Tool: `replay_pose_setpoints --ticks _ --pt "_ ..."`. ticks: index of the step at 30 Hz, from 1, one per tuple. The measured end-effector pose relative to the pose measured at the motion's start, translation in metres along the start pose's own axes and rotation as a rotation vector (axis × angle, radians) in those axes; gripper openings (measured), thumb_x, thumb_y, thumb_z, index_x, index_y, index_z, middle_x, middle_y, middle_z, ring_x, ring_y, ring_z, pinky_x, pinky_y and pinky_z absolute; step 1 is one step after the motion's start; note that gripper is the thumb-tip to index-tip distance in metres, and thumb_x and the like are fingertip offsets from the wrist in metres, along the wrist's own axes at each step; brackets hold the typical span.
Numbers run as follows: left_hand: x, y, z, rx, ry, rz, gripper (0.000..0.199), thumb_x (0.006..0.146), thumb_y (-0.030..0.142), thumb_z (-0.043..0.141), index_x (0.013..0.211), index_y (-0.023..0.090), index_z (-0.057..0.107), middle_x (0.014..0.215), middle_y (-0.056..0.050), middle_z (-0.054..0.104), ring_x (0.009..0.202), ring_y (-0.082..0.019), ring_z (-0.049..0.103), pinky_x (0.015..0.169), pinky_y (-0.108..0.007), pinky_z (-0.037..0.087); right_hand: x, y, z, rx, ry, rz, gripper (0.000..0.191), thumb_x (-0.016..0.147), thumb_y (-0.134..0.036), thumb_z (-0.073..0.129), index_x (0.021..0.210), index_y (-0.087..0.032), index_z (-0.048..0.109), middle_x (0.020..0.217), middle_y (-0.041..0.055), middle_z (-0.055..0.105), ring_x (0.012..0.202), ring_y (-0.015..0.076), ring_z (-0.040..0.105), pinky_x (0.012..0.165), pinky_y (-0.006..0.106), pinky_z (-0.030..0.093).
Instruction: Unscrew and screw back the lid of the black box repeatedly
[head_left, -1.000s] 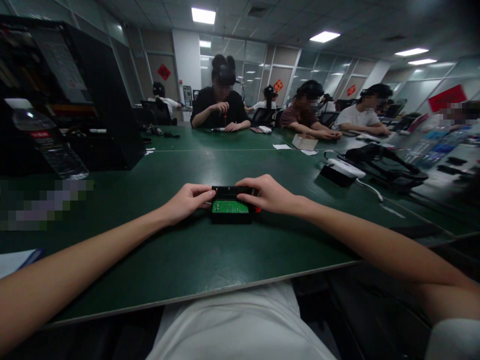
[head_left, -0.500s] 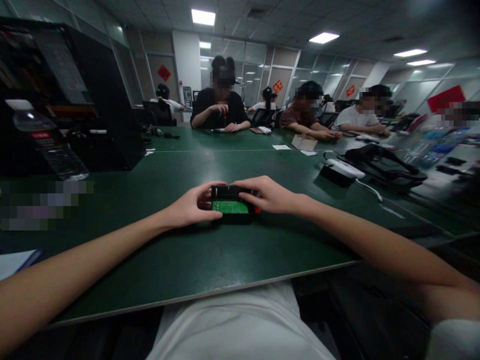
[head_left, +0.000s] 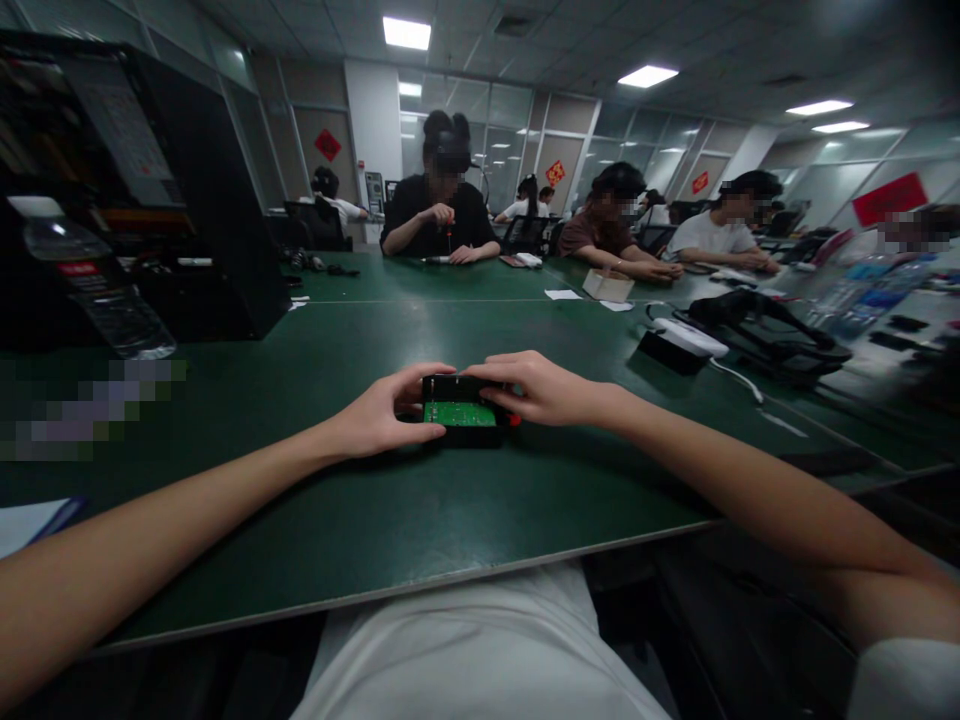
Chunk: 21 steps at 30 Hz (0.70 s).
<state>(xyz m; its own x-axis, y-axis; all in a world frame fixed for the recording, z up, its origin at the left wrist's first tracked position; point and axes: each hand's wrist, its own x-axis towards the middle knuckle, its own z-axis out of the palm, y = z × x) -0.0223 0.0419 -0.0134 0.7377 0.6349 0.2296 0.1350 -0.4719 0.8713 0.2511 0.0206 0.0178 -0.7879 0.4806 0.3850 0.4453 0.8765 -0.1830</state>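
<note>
On green tabletop, a black circuit-board case, long axis sideways, is clasped around its left end by the left hand, its raised cover pinched by the right hand.

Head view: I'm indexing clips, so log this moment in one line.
left hand: holding black case at left; right hand: holding upright black panel; green circuit board: exposed in case

No text is legible, bottle label and red signs included.

Bright green circuit board, black case
</note>
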Motion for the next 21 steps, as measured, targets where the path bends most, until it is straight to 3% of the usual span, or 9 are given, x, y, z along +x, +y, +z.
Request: replay_pose_setpoints --ticks 9,15,21 --pt "0.0002 0.0061 0.0005 0.004 0.008 -0.035 0.069 0.079 0.032 0.081 0.140 0.022 0.051 0.128 -0.011 0.068 0.116 -0.029 0.068 0.101 -0.042 0.053 0.0001 -0.0002 0.0007 0.032 0.008 0.009 0.033 0.101 -0.022 0.047 0.129 -0.012 0.062 0.097 0.0100 0.067 0.083 0.0166 0.061 0.076 0.027 0.047" --pt "0.0003 0.0018 -0.0009 0.004 -0.006 -0.030 0.070 0.080 0.031 0.081 0.141 0.023 0.049 0.127 -0.010 0.069 0.118 -0.029 0.067 0.103 -0.042 0.052 -0.0001 0.0030 0.0055 0.100 0.029 0.001 0.034 0.101 -0.022 0.048 0.130 -0.012 0.061 0.112 0.0133 0.072 0.096 0.0187 0.067 0.086 0.030 0.050" --pt "0.0002 0.0019 -0.0009 -0.024 -0.018 -0.030 0.068 0.080 0.030 0.081 0.140 0.022 0.048 0.127 -0.010 0.068 0.119 -0.028 0.066 0.102 -0.039 0.053 0.0001 0.0031 0.0060 0.102 0.016 0.029 0.034 0.102 -0.024 0.047 0.130 -0.013 0.062 0.114 0.0122 0.072 0.096 0.0182 0.067 0.086 0.029 0.050"
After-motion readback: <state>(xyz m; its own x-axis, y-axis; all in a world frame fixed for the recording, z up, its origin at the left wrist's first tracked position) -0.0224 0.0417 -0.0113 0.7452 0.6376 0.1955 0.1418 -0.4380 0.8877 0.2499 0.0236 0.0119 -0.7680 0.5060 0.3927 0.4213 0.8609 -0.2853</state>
